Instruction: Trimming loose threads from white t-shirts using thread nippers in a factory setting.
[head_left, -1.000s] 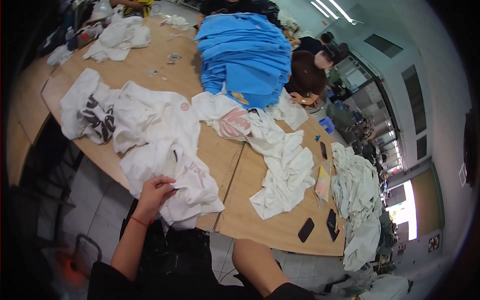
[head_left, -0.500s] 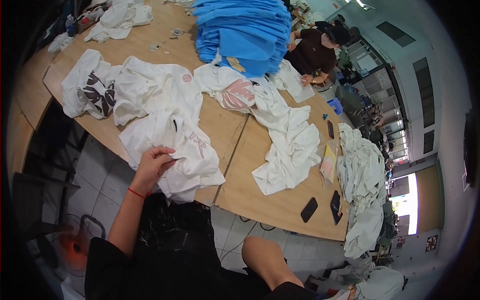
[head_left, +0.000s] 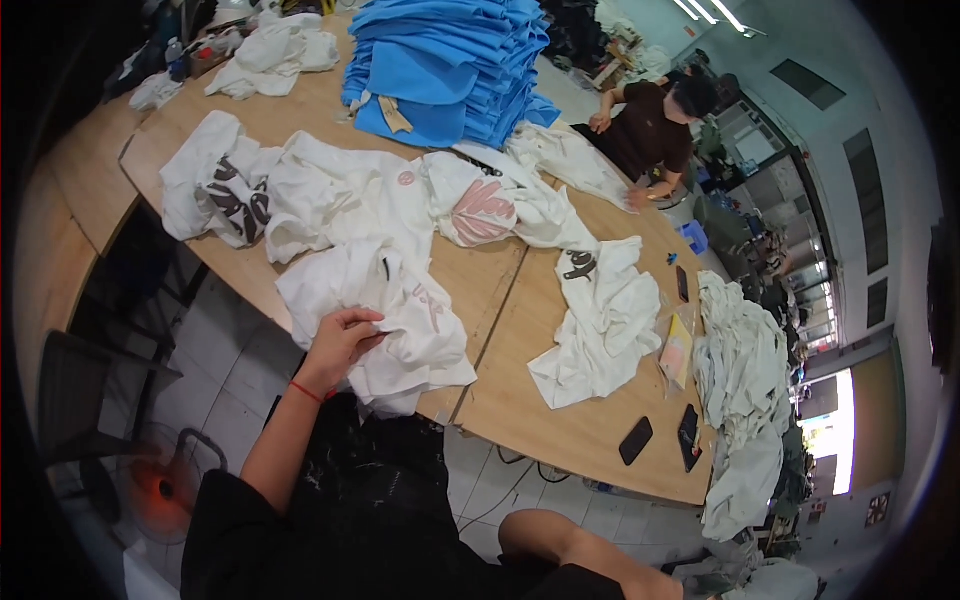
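Observation:
My left hand (head_left: 348, 345) has thumb and fingers closed in a pinch on a white shirt (head_left: 415, 345) at the near table edge. This shirt lies crumpled, with a small pinkish print and a short dark mark on it. My right forearm (head_left: 590, 560) stretches toward the lower right, and its hand is out of the picture. Behind the held shirt lie more white shirts (head_left: 335, 195), one with a dark print at its left end. Right of them sits one with a pink leaf-like print (head_left: 485, 210).
A tall stack of folded blue cloth (head_left: 440, 75) stands at the back. Another person (head_left: 650, 135) handles a white garment across the table. Two phones (head_left: 636, 441) lie near the right corner, beside a big white cloth heap (head_left: 745, 400). A glowing fan (head_left: 160, 485) stands lower left.
The view has shifted, so the table sits further right and lower. The co-worker's white garment is stretched out more, and a dark print now shows on the shirt at centre right. My left hand keeps its pinch.

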